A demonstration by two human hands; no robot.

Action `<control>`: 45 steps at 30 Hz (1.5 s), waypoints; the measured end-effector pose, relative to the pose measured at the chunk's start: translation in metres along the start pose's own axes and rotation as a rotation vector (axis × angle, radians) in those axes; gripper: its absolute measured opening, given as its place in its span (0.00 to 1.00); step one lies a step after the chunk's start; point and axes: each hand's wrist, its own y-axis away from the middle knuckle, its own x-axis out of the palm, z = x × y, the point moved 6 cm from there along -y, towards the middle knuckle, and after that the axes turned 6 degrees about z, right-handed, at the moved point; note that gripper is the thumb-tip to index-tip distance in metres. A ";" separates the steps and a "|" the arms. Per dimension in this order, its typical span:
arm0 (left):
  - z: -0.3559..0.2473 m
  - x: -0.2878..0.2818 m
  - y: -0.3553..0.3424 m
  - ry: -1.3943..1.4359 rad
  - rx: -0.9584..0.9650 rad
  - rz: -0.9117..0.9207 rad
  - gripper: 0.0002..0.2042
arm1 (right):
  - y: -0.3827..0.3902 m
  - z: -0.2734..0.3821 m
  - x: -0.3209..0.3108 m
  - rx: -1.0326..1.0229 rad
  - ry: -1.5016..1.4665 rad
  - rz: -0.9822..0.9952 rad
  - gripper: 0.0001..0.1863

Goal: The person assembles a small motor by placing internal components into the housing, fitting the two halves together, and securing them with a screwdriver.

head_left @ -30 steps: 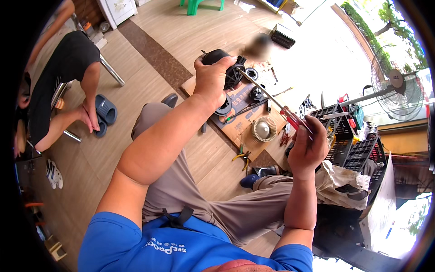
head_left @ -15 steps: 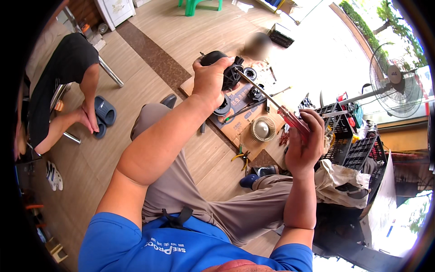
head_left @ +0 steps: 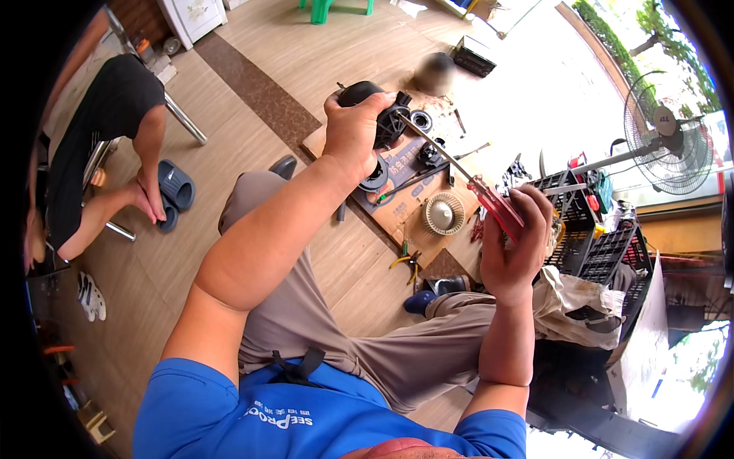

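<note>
My left hand [head_left: 353, 131] grips a black motor-like part [head_left: 382, 115] and holds it up over the floor. In my right hand [head_left: 516, 245] is a screwdriver [head_left: 466, 174] with a clear red handle. Its long metal shaft runs up and left, and its tip meets the black part. Below the two hands, a wooden board [head_left: 397, 210] on the floor carries a round beige fan wheel [head_left: 443, 213], black rings and small parts. My knees show under my forearms.
Another person sits on a chair at the left [head_left: 99, 153], with dark slippers [head_left: 174, 191] by their hand. Yellow-handled pliers [head_left: 405, 262] lie by the board. Black crates [head_left: 589, 222] and a standing fan [head_left: 669, 141] are at the right.
My right hand has shifted a little left and down with the screwdriver. My left hand still holds the black part in much the same place.
</note>
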 end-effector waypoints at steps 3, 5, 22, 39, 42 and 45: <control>0.001 0.002 -0.001 -0.008 -0.018 0.028 0.22 | 0.012 -0.009 0.001 0.023 -0.032 -0.013 0.18; 0.001 0.003 0.001 -0.020 -0.017 0.004 0.23 | 0.023 -0.023 0.000 0.230 -0.125 -0.050 0.19; 0.000 0.002 0.000 -0.009 0.000 0.029 0.24 | -0.002 -0.001 0.001 0.040 -0.027 0.003 0.20; 0.001 0.002 0.000 -0.001 0.003 0.044 0.24 | 0.001 -0.002 -0.004 0.028 0.007 -0.016 0.13; 0.001 0.004 0.003 -0.021 0.009 0.013 0.25 | 0.016 -0.030 0.000 0.424 -0.160 0.007 0.13; 0.000 0.005 0.005 -0.016 0.006 0.003 0.23 | 0.004 -0.021 0.002 0.230 -0.134 -0.006 0.14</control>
